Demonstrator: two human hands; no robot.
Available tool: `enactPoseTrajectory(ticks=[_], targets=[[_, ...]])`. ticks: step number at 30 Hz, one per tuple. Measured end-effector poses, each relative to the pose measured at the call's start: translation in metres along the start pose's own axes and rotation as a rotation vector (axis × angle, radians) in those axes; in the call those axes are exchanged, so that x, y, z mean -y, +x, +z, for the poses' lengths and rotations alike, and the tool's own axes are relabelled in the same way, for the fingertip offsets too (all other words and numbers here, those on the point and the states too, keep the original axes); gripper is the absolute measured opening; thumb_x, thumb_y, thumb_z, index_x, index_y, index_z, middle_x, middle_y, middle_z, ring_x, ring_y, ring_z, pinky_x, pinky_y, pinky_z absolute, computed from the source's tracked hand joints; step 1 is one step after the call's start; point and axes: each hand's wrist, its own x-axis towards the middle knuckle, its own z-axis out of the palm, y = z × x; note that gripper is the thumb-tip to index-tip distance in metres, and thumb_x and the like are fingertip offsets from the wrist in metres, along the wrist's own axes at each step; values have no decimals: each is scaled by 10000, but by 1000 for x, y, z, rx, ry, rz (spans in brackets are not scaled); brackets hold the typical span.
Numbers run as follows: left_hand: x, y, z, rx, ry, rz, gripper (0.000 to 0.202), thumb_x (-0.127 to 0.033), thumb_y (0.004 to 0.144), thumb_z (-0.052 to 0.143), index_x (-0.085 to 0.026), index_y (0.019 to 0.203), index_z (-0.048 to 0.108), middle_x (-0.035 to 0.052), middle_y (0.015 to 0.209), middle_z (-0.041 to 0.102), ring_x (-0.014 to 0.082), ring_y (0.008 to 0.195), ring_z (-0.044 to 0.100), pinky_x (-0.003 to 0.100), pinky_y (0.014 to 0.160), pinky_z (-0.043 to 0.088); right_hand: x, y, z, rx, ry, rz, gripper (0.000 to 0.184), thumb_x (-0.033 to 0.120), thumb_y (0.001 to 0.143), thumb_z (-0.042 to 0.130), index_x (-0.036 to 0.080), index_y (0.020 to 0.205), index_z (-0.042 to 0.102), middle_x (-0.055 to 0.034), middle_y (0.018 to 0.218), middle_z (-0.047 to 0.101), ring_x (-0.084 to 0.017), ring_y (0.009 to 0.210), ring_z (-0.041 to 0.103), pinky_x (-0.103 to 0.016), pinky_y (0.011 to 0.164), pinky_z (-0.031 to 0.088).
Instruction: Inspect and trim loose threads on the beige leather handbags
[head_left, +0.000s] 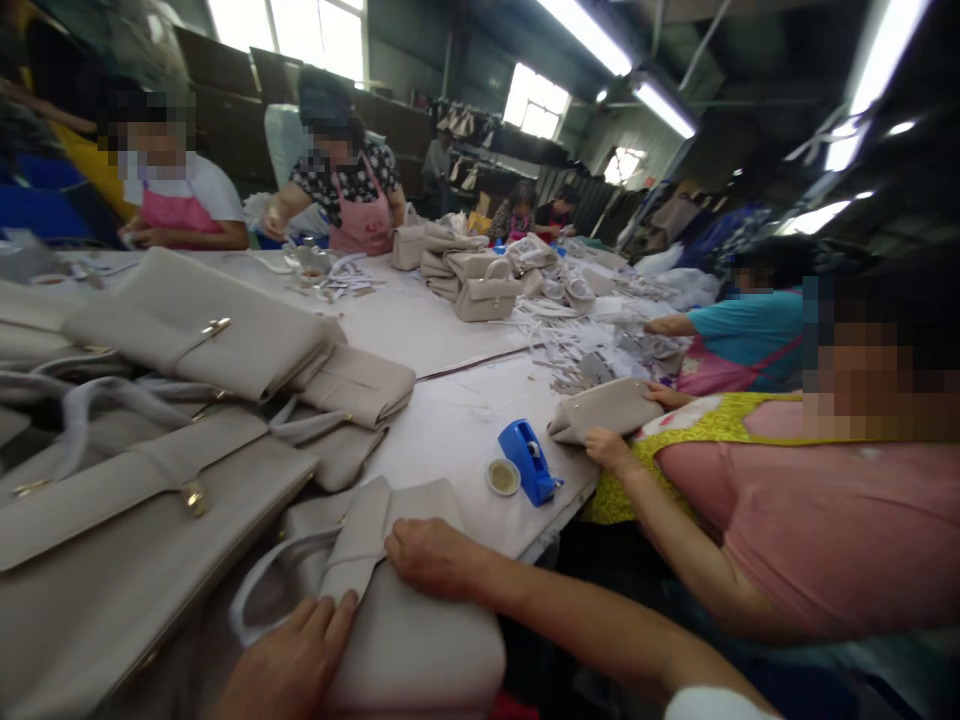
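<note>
A beige handbag (431,645) lies tilted at the table's near edge, right in front of me. Its wrapped handle (251,590) arches out to the left. Across the bag runs a flap (356,545). My left hand (292,650) is closed at the flap's lower left edge, fingers together. On the flap's right edge, my right hand (431,555) is curled in a pinch; its fingertips are partly hidden. Close by on the left lies a larger-looking beige handbag (150,530) with a gold clasp (193,498).
Beige handbags (217,320) pile up on the left. A blue tape dispenser (529,460) and a small round tin (503,477) stand on the white table (450,400). At right, a co-worker's hands hold another bag (607,408). More bags (487,288) and scraps lie farther back.
</note>
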Motion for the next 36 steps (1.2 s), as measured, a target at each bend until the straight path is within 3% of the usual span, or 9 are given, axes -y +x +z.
enactPoseTrajectory(ticks=[3,6,10,13,17,20,26,32,36], targets=[[-10,6,-31,154,-107,-73,487,40,860,430,-110,1298,582,130,1088,687,260,967,667,412,807,617,-11,5,-9,-11,158,91,71,213,874,554,147,899,551,-65,861,632,-166,703,552,-280,611,417],[-12,11,-43,194,-191,-135,399,-45,929,453,-89,1318,532,144,1103,657,277,988,643,429,808,606,-14,7,-4,-75,230,189,91,195,935,451,151,895,519,-59,847,614,-158,743,559,-282,676,420],[-13,8,-37,191,-248,-230,321,-81,945,468,-95,1254,553,125,1046,651,279,961,632,432,782,601,-7,-5,5,-109,291,198,87,155,922,437,168,904,521,-45,872,605,-150,755,555,-278,698,404],[-12,8,-31,162,-220,-155,326,-88,942,480,-75,1262,536,134,1041,646,280,940,627,421,755,599,-11,-1,6,-106,366,247,68,182,917,461,179,894,525,-34,864,604,-151,744,545,-282,694,384],[-8,11,-22,106,-174,-53,367,-80,923,508,-30,1287,499,154,1047,641,278,925,620,396,730,594,-27,27,4,-57,395,244,43,181,886,503,177,879,546,-33,884,611,-156,780,543,-284,726,374],[-3,9,-13,76,-196,-90,339,-70,918,509,-50,1256,520,140,1047,640,275,935,617,409,772,595,-37,37,8,-27,428,269,75,123,837,503,172,854,558,-21,834,621,-147,756,545,-271,711,373],[0,2,-6,100,-265,-200,339,-80,944,469,-79,1279,522,135,1104,633,269,1004,612,419,854,592,-50,19,8,-10,532,390,111,154,859,470,164,849,579,-11,759,627,-144,691,556,-265,662,384],[1,5,-8,88,-269,-175,330,-89,947,463,-84,1270,528,131,1082,638,264,962,613,423,813,598,-37,24,-7,17,646,253,145,188,901,506,194,983,625,-14,911,649,-137,818,597,-253,770,440],[1,8,-10,125,-258,-176,344,-82,945,466,-87,1283,526,139,1090,637,256,976,618,400,826,593,-24,36,-12,134,491,185,137,171,898,531,186,973,645,-49,993,653,-163,910,608,-265,828,436]])
